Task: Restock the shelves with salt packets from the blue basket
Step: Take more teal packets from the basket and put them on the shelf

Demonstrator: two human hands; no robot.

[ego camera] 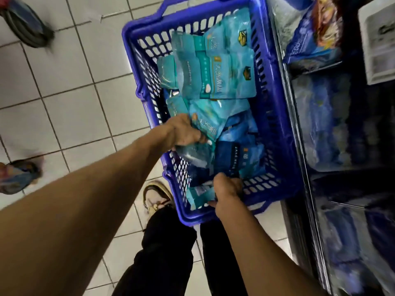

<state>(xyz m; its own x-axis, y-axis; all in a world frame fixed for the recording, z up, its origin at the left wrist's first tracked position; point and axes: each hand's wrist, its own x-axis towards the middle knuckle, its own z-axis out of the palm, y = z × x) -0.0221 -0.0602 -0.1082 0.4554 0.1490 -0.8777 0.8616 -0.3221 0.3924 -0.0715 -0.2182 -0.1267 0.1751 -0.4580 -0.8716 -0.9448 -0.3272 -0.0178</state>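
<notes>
A blue plastic basket [277, 116] stands on the tiled floor against the shelves and holds several teal salt packets [226, 75]. My left hand [183, 131] reaches into the basket's middle and grips a teal packet [208, 122] by its edge. At the basket's near end, my right hand [226, 193] pinches another teal packet [199, 195] that lies against the near wall. Darker blue packets [239, 154] lie between the two hands.
Low shelves [333, 129] with blue and white packets run along the right side. A white box [378, 43] sits at the upper right. Other people's feet [23, 174] are on the white tiles to the left. My own shoe [157, 197] is just beside the basket.
</notes>
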